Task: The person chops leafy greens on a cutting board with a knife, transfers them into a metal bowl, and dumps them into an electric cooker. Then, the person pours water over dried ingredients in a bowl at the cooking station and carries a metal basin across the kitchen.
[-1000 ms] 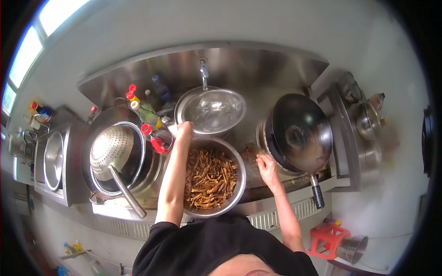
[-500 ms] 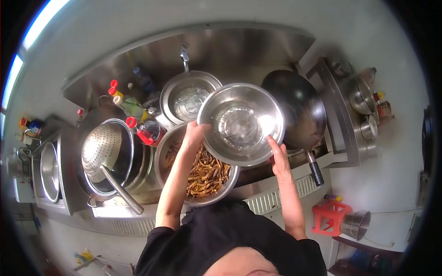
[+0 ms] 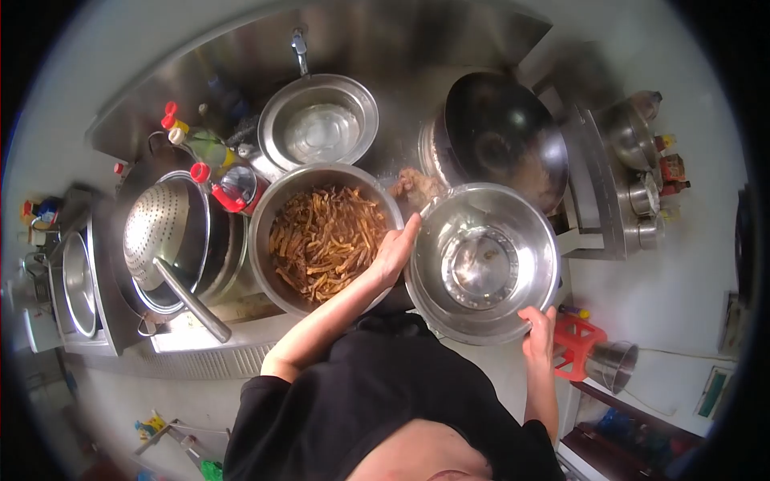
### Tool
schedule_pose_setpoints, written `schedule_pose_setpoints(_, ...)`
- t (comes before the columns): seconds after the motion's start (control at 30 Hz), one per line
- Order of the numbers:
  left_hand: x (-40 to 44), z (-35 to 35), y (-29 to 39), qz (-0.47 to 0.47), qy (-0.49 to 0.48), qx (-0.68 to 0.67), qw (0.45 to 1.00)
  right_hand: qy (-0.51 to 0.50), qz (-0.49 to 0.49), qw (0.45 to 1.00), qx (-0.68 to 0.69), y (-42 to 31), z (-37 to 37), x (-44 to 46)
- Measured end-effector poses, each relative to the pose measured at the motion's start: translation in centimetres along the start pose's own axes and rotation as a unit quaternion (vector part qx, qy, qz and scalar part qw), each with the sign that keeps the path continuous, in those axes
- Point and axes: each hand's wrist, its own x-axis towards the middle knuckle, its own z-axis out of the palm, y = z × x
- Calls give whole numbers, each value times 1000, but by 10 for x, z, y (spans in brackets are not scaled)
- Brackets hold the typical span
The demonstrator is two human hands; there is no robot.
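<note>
Between my two hands is a shiny steel bowl (image 3: 521, 309), its inside facing up with a little residue at the bottom. My left hand (image 3: 396, 250) grips its left rim, fingers partly hidden. At the lower right rim, my right hand (image 3: 539, 330) is closed on the edge. Just left of it stands a large steel basin (image 3: 261, 240) full of brown, strip-like pieces of food (image 3: 329, 240); my left wrist passes over its right side. Behind the held bowl, a tan, crumpled lump (image 3: 417, 186) lies on the counter by the wok.
A black wok (image 3: 501, 128) stands at the back right. Below the tap (image 3: 299, 52) sits a steel bowl (image 3: 273, 132) with water. Red-capped bottles (image 3: 241, 188) and a perforated ladle (image 3: 156, 232) over a pot are on the left. A red stool (image 3: 577, 345) stands at lower right.
Both hands have brought the steel bowl right and toward my body, off the basin. The brown strips and the tan lump are now uncovered. The view has shifted slightly.
</note>
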Motion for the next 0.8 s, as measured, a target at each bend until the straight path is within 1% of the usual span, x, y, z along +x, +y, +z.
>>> schedule_pose_setpoints(0.07, 7, 15, -5, -56, -17, -154, 986, -12, 2, 1000, 0, -8, -12, -11)
schedule_pose_setpoints(0.1, 25, 26, -23, -78, -31, -230, 970, -2, 7, 1000, -1, -1, -24, -7)
schedule_pose_setpoints(0.13, 28, 33, -19, -82, -32, -232, 969, 0, 10, 1000, -6, -2, -32, -6)
schedule_pose_setpoints(0.17, 31, 39, -14, -160, -73, -308, 935, 2, 12, 1000, -27, -4, -38, -6)
schedule_pose_setpoints(0.2, 35, 45, -8, -234, -115, -378, 888, 6, 13, 999, -48, -7, -43, -7)
schedule_pose_setpoints(0.23, 74, 53, -49, -229, -128, -412, 873, 1, 10, 998, -67, -11, -49, -9)
schedule_pose_setpoints(0.27, 87, 60, -61, -232, -131, -412, 871, 4, 11, 998, -69, -8, -57, -5)
schedule_pose_setpoints(0.33, 109, 75, -78, -252, -119, -345, 896, -27, 28, 996, -79, 0, -73, 3)
schedule_pose_setpoints(0.37, 137, 84, -109, -250, -143, -316, 904, -25, 29, 996, -80, -2, -71, 2)
schedule_pose_setpoints(0.4, 135, 88, -105, -252, -145, -316, 903, -13, 6, 995, -100, -4, -63, -1)
schedule_pose_setpoints(0.43, 128, 91, -96, -232, -92, -268, 930, -4, -18, 993, -120, -6, -59, -1)
schedule_pose_setpoints(0.47, 123, 92, -86, -210, -38, -220, 952, -4, -18, 993, -121, -4, -59, 0)
schedule_pose_setpoints(0.5, 122, 93, -83, -211, -36, -221, 951, 8, -29, 993, -115, -1, -58, 4)
schedule_pose_setpoints(0.57, 124, 92, -75, -206, 21, -76, 975, 16, -39, 993, -110, -2, -54, 8)
schedule_pose_setpoints(0.6, 124, 90, -68, -206, 22, -78, 975, 4, -21, 993, -117, -6, -51, 9)
schedule_pose_setpoints(0.63, 122, 87, -59, -178, -15, 32, 983, -6, -3, 992, -123, -11, -48, 9)
schedule_pose_setpoints(0.67, 120, 84, -49, -147, -53, 141, 978, -8, -3, 992, -124, -16, -43, 7)
schedule_pose_setpoints(0.7, 118, 81, -39, -114, -90, 248, 958, -22, -5, 991, -131, -21, -34, 4)
schedule_pose_setpoints(0.73, 119, 78, -32, -80, -126, 352, 924, -36, -7, 990, -137, -24, -30, 3)
schedule_pose_setpoints(0.77, 118, 75, -25, -44, -160, 451, 877, -36, -7, 990, -138, -21, -31, 5)
schedule_pose_setpoints(0.8, 121, 73, -22, -45, -160, 451, 877, -34, -6, 991, -130, -14, -33, 9)
